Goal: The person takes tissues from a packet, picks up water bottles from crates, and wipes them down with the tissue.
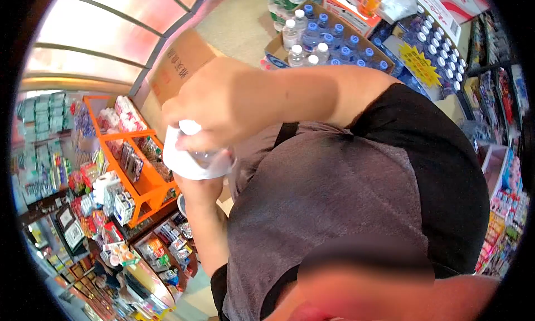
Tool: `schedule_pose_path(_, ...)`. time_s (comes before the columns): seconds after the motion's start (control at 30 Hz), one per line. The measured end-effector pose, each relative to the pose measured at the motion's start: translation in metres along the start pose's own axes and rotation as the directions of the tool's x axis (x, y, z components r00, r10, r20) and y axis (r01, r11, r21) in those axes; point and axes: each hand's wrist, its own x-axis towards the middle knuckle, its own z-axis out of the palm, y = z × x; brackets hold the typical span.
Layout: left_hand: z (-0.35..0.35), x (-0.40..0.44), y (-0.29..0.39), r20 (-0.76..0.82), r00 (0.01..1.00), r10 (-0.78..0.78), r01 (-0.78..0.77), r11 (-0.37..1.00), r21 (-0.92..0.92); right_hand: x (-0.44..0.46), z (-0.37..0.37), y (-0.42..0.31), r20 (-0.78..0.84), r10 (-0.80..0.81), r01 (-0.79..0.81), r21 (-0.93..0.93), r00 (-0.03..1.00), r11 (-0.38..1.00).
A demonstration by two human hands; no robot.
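Printed matter first. On the brown carton (178, 64) we see a row of dark characters, slanted and too soft to read surely. A yellow starburst label (419, 64) among the bottles at upper right carries fine red writing, illegible to us. The red-and-white box (458, 2) shows pale script, cut by the edge of view. A dark-framed card (71, 232) bears a square code; its wording is too small.

Pose: right arm bent across the chest, forearm nearly level, right hand (195, 106) curled down over the mouth of a white cup (184, 160). Left forearm rises from below; the left hand (199, 187) is wrapped round the cup from underneath, fingertips by its rim. The cup sits between both hands, before the torso, near the orange rack (147, 195).

Hard to make out: a bright white piece (189, 127) by the right fingers; we cannot tell whether they pinch it. The right hand hides part of the cup's mouth; the cup hides most of the left palm.
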Motion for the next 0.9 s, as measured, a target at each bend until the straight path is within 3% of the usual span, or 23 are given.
schedule_pose_path(0.07,-0.001,-0.006,-0.026,-0.186,0.981,-0.052,-0.002,0.961,-0.277,-0.005,-0.014,0.022,-0.034,0.007,-0.008,-0.035,0.999,0.999)
schedule_pose_path(0.1,-0.015,-0.007,-0.032,-0.110,0.987,-0.118,0.068,0.923,-0.380,-0.008,-0.024,0.034,-0.099,0.039,-0.049,-0.105,0.994,0.993)
schedule_pose_path(0.13,-0.020,-0.018,-0.044,-0.228,0.924,-0.307,0.153,0.843,-0.515,-0.012,-0.039,0.045,-0.113,0.142,-0.160,-0.166,0.983,0.973)
schedule_pose_path(0.2,-0.035,-0.033,-0.056,-0.290,0.794,-0.534,0.212,0.691,-0.691,-0.022,-0.072,0.072,-0.143,0.411,-0.434,-0.226,0.900,0.872)
schedule_pose_path(0.23,-0.043,-0.041,-0.064,-0.288,0.776,-0.561,0.204,0.655,-0.727,-0.024,-0.098,0.075,-0.186,0.465,-0.488,-0.099,0.865,0.867)
schedule_pose_path(0.3,-0.052,-0.052,-0.080,-0.303,0.760,-0.575,0.187,0.640,-0.745,-0.046,-0.116,0.109,-0.232,0.465,-0.517,-0.288,0.854,0.806)
schedule_pose_path(0.33,-0.055,-0.055,-0.075,-0.203,0.764,-0.612,0.192,0.516,-0.835,-0.054,-0.121,0.117,-0.230,0.507,-0.556,-0.390,0.831,0.734)
schedule_pose_path(0.4,-0.057,-0.062,-0.083,-0.271,0.729,-0.629,0.174,0.552,-0.815,-0.066,-0.128,0.130,-0.238,0.577,-0.592,-0.574,0.781,0.565)
schedule_pose_path(0.5,-0.060,-0.071,-0.091,-0.267,0.675,-0.688,0.198,0.518,-0.832,-0.080,-0.126,0.156,-0.267,0.727,-0.681,-0.639,0.633,0.359)
schedule_pose_path(0.6,-0.057,-0.072,-0.088,-0.252,0.702,-0.666,0.199,0.524,-0.828,-0.120,-0.107,0.213,-0.214,0.710,-0.648,-0.636,0.671,0.420)
schedule_pose_path(0.63,-0.058,-0.074,-0.090,-0.252,0.694,-0.674,0.190,0.509,-0.840,-0.121,-0.106,0.215,-0.250,0.742,-0.678,-0.645,0.622,0.352)
schedule_pose_path(0.73,-0.055,-0.072,-0.082,-0.272,0.677,-0.683,0.179,0.512,-0.840,-0.126,-0.099,0.235,-0.141,0.813,-0.664,-0.662,0.565,0.347)
schedule_pose_path(0.83,-0.048,-0.067,-0.074,-0.297,0.636,-0.712,0.170,0.504,-0.847,-0.142,-0.081,0.263,-0.165,0.783,-0.674,-0.632,0.600,0.383)
schedule_pose_path(0.9,-0.043,-0.064,-0.068,-0.307,0.636,-0.708,0.144,0.500,-0.854,-0.152,-0.068,0.279,-0.090,0.786,-0.623,-0.668,0.611,0.407)
